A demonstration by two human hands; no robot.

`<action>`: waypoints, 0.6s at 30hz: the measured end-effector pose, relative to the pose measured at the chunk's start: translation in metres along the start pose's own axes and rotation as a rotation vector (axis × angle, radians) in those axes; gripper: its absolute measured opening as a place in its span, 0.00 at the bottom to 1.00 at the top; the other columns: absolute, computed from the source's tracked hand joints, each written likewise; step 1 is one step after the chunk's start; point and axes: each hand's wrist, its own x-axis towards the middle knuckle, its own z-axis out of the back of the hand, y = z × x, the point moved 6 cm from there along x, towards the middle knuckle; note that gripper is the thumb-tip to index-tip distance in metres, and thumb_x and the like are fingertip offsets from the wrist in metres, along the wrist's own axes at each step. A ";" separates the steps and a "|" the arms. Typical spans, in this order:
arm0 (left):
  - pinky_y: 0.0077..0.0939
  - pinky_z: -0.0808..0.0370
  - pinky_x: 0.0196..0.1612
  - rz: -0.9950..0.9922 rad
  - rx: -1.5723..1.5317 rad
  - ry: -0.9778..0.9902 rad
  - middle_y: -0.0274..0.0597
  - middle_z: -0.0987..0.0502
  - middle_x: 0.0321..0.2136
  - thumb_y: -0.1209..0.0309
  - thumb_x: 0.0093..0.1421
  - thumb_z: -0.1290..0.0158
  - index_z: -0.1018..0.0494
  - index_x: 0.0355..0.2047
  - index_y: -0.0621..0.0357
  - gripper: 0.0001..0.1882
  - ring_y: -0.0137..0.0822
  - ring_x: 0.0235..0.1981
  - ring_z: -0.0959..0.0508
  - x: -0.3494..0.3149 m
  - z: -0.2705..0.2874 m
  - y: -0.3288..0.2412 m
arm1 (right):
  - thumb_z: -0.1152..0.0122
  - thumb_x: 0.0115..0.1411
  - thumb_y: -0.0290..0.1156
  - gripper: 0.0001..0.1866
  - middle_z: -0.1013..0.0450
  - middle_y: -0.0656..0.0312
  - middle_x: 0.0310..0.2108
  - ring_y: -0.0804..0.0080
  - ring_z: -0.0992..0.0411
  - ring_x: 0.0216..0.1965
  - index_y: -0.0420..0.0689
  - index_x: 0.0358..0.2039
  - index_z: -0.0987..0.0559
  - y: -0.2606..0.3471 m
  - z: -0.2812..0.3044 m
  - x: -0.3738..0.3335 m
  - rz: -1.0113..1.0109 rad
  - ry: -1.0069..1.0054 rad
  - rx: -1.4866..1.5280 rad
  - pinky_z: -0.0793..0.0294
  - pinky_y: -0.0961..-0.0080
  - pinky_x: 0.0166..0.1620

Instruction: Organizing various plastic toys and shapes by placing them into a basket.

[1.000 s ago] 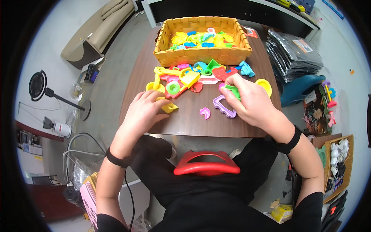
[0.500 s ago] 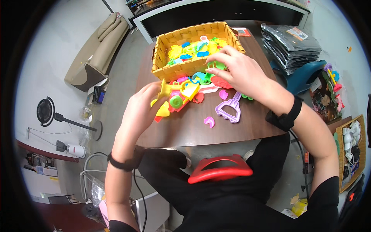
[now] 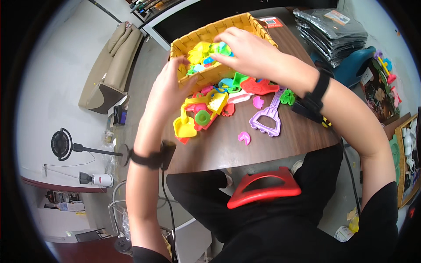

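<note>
A yellow woven basket [image 3: 199, 82] full of small colourful plastic pieces stands at the far side of the brown table. My left hand [image 3: 169, 83] is at its near left corner, thumb apart from the bent fingers, with nothing visible in it. Over the basket's right half, my right hand [image 3: 245, 49] reaches in with fingers and thumb apart, above green and blue pieces. Whether its fingertips touch any piece is hard to see. In front of the basket lie a yellow scoop-like toy [image 3: 185, 126], a red toy piece [image 3: 259, 86] and a purple toy shovel [image 3: 268, 119].
Two small pink pieces, one a curved pink piece [image 3: 244, 138], and a green piece [image 3: 287, 97] lie on the table [image 3: 210, 153]. A red plastic frame [image 3: 265, 188] rests at my lap. Stacked plastic-wrapped packs [image 3: 331, 35] stand beyond the table's right side.
My left hand has moved from the table pile up to the basket's corner, and the yellow piece no longer shows in it. My right hand has moved left and farther over the basket.
</note>
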 end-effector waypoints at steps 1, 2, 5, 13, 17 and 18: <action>0.47 0.19 0.63 -0.009 0.011 0.007 0.54 0.16 0.59 0.67 0.69 0.30 0.24 0.59 0.57 0.23 0.58 0.62 0.17 -0.017 0.007 -0.022 | 0.30 0.75 0.37 0.15 0.17 0.55 0.39 0.60 0.18 0.41 0.38 0.52 0.14 -0.011 0.024 -0.011 -0.012 -0.005 -0.002 0.21 0.67 0.47; 0.47 0.19 0.63 -0.011 -0.006 0.048 0.53 0.16 0.58 0.68 0.69 0.31 0.23 0.58 0.57 0.21 0.58 0.61 0.17 -0.031 0.006 -0.036 | 0.30 0.75 0.37 0.15 0.17 0.55 0.39 0.60 0.18 0.41 0.38 0.52 0.14 -0.016 0.042 -0.025 -0.018 -0.017 -0.011 0.21 0.67 0.47; 0.47 0.19 0.62 0.015 0.037 0.125 0.52 0.16 0.57 0.69 0.68 0.31 0.21 0.55 0.57 0.18 0.58 0.61 0.17 -0.080 0.021 -0.049 | 0.30 0.75 0.37 0.15 0.17 0.55 0.39 0.61 0.18 0.41 0.38 0.52 0.14 -0.042 0.103 -0.068 -0.040 -0.032 -0.013 0.21 0.67 0.47; 0.46 0.20 0.66 0.117 0.124 0.108 0.53 0.16 0.61 0.69 0.68 0.31 0.20 0.60 0.59 0.22 0.56 0.63 0.17 -0.122 0.007 -0.040 | 0.30 0.75 0.37 0.15 0.18 0.56 0.38 0.62 0.19 0.40 0.38 0.53 0.14 -0.053 0.169 -0.134 -0.040 -0.038 -0.001 0.22 0.68 0.46; 0.46 0.20 0.66 0.183 0.093 0.156 0.53 0.16 0.61 0.64 0.70 0.31 0.21 0.66 0.57 0.27 0.55 0.63 0.17 -0.108 -0.008 -0.008 | 0.31 0.76 0.37 0.15 0.18 0.57 0.38 0.63 0.19 0.40 0.39 0.53 0.15 -0.048 0.170 -0.159 -0.037 -0.040 0.017 0.22 0.69 0.45; 0.47 0.20 0.66 0.189 0.077 0.194 0.53 0.16 0.60 0.62 0.70 0.31 0.21 0.67 0.57 0.28 0.55 0.62 0.17 -0.105 -0.013 0.000 | 0.31 0.76 0.37 0.15 0.18 0.57 0.38 0.63 0.19 0.40 0.39 0.53 0.15 -0.045 0.169 -0.164 -0.038 -0.039 0.019 0.22 0.69 0.45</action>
